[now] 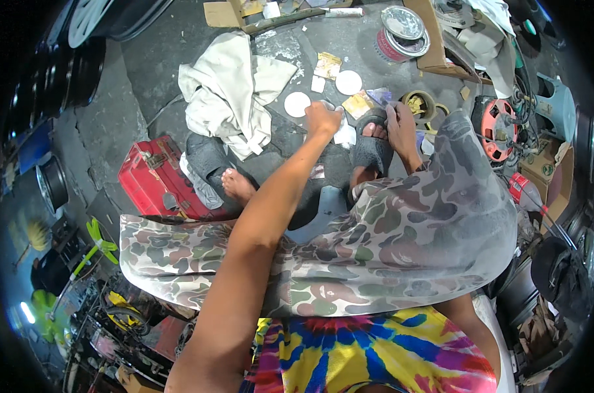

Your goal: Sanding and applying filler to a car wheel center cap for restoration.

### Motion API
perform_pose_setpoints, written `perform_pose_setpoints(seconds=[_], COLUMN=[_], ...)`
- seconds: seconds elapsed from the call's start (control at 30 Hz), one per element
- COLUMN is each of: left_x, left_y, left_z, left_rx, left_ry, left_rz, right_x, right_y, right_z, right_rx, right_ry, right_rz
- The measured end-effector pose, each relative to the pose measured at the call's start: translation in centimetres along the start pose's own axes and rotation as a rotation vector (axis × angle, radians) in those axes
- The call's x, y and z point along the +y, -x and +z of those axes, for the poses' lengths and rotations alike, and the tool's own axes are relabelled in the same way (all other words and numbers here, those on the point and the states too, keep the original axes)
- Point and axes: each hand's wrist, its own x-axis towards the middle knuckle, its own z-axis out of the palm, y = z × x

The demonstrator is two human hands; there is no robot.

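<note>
My left hand is closed in a fist over the floor, just right of a white disc. A bit of white shows at its fingertips, too small to name. White paper lies below and right of that hand. My right hand is beside my right sandal, its fingers bent together near the toes; what they hold, if anything, is hidden. Yellowish sheets and a grey-purple scrap lie just beyond the sandal. A second white disc sits farther away.
A cream cloth lies crumpled at the left, above a red toolbox. Tape rolls sit right of my hands. Beyond are an open paint can and a cardboard box. An orange cable reel stands at the right.
</note>
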Motion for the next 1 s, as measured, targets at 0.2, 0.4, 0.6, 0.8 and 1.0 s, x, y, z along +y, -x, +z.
perform_pose_setpoints(seconds=[0.2, 0.4, 0.6, 0.8, 1.0], left_x=[1.1, -1.3, 1.9, 2.0, 2.5], left_y=[-0.3, -2.5, 1.8, 2.3, 2.7], left_z=[0.9, 2.5, 1.1, 1.2, 1.2], left_rx=[0.065, -0.043, -0.212, -0.252, -0.294], left_ry=[-0.016, 0.236, 0.879, 0.944, 0.989], left_rz=[-0.183, -0.275, -0.262, -0.143, -0.115], right_x=[-3.5, -3.9, -3.8, -4.6, -4.6], right_y=[2.7, 3.5, 4.8, 4.8, 4.5], right_z=[-1.0, -0.6, -1.7, -1.9, -1.7], right_rx=[0.007, -0.027, -0.042, -0.022, -0.025], right_ry=[-0.097, -0.017, 0.149, 0.266, 0.178], right_rz=[0.078, -0.077, -0.162, -0.196, -0.184])
